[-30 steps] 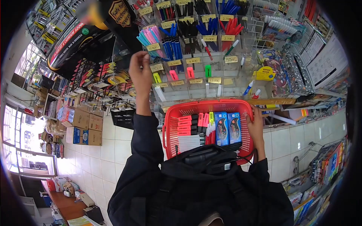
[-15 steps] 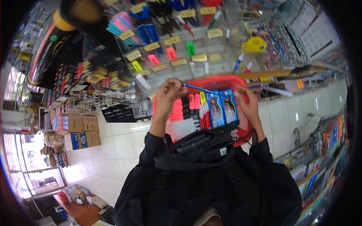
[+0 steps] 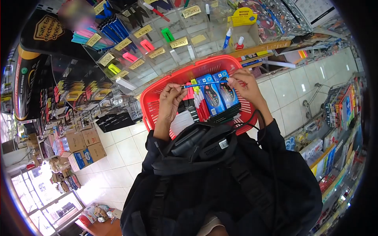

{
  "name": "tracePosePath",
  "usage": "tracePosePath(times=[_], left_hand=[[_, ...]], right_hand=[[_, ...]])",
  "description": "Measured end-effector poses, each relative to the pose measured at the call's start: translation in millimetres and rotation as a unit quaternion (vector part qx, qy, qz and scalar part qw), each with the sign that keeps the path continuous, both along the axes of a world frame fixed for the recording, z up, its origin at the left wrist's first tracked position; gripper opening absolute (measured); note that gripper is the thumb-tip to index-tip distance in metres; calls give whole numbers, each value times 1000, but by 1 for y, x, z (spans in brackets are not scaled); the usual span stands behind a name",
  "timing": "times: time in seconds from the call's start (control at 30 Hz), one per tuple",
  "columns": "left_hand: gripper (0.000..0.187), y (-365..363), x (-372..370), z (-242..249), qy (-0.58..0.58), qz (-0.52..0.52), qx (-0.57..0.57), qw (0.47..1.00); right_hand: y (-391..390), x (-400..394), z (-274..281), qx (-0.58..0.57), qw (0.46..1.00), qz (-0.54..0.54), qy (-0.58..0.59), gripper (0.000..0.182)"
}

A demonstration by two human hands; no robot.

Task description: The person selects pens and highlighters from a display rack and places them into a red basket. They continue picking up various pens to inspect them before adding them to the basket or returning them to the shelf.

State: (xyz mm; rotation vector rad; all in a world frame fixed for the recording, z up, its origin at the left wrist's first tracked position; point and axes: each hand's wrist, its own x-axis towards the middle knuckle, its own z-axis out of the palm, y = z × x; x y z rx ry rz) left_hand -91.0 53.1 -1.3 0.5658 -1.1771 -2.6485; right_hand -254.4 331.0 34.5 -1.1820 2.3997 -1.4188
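Observation:
A slim blue pencil [image 3: 204,83] with a dark end is stretched level between my two hands, above a red plastic basket [image 3: 157,78]. My left hand [image 3: 170,98] pinches its dark left end. At its right end, the fingertips of my right hand [image 3: 246,85] are closed on it. Below it in the basket lie two blue boxes [image 3: 213,99], red-and-white pens [image 3: 202,106], pink and yellow highlighters partly hidden by my left fingers, and a white flat pack [image 3: 182,122]. A black open bag [image 3: 197,145] on my chest covers the basket's near side.
Ahead stands a clear display rack with price tags [image 3: 179,42], holding highlighters [image 3: 167,35], markers [image 3: 228,38] and blue pens [image 3: 113,29]. Cardboard boxes [image 3: 84,147] sit on the tiled floor [image 3: 122,153] at left. Stocked shelves [image 3: 330,157] line the right.
My right hand has come in from being apart and now grips the pencil's right end. The pencil has turned level. The camera view has tilted, and the basket shows more fully.

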Motion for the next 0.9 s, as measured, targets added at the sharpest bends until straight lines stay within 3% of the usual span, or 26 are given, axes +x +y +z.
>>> tracePosePath(times=[0.37,0.47,0.53,0.67,0.7,0.8,0.83,0.9], left_hand=[[10,2,1,-2,-16,-33,-33,999],[13,0,1,-7,-91,-119,-183,972],[18,5,1,-10,-41,-203,-209,956],[26,11,0,-19,-72,-389,-305,866],[23,15,-3,-18,-46,-415,-402,815],[22,29,-15,-15,-58,-441,-494,747],[21,33,-17,-25,-24,-411,-489,769],[21,44,-21,-28,-24,-395,-552,734]], right_hand=[[-3,-3,2,-20,1000,5,-17,22],[-3,-2,2,-22,1000,1,-15,19],[-5,-1,0,-45,999,-10,6,17],[-9,-4,-4,-91,995,-2,35,11],[-8,-6,-6,-98,994,-7,39,13],[-9,-4,-5,-107,994,-26,21,13],[-9,-4,-5,-105,994,-24,23,13],[-8,-5,-6,-102,994,-24,27,13]])
